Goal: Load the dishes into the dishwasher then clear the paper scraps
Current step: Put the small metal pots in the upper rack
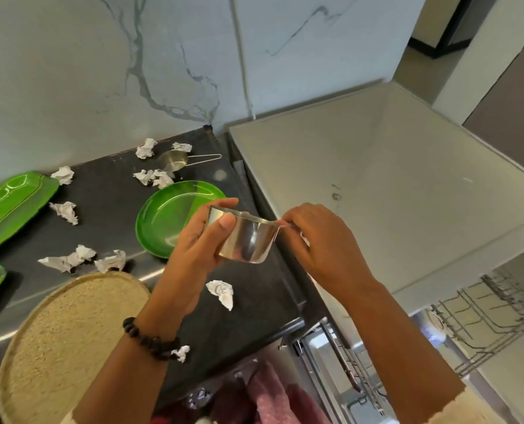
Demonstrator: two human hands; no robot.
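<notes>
A small steel measuring cup [248,238] sits at the centre of the view, held in the air above the right edge of the dark counter [107,215]. The left hand [199,240] wraps its fingers and thumb around the cup's wall, while the right hand [318,243] pinches the cup's handle at the rim; the handle itself is mostly hidden under those fingers. At ten o'clock from the cup, partly covered by it and by the left hand, lies a round green plate [168,221]. Further out at eleven o'clock a second measuring cup [175,161] lies on the counter with its wire handle pointing right, and crumpled paper scraps [146,148] lie around it. More scraps are scattered toward nine o'clock, one [222,293] lies just below the left hand at six o'clock, and another [181,352] shows beside the dark bead bracelet [150,339] on the left wrist. A green sectioned tray [12,206] at the far left is cut off by the frame edge, as is another green piece below it. A round woven mat [67,341] fills the seven o'clock corner. At four o'clock the dishwasher rack [484,319] stands pulled out under a pale countertop [392,185]; its wires are blurred and hard to make out.
</notes>
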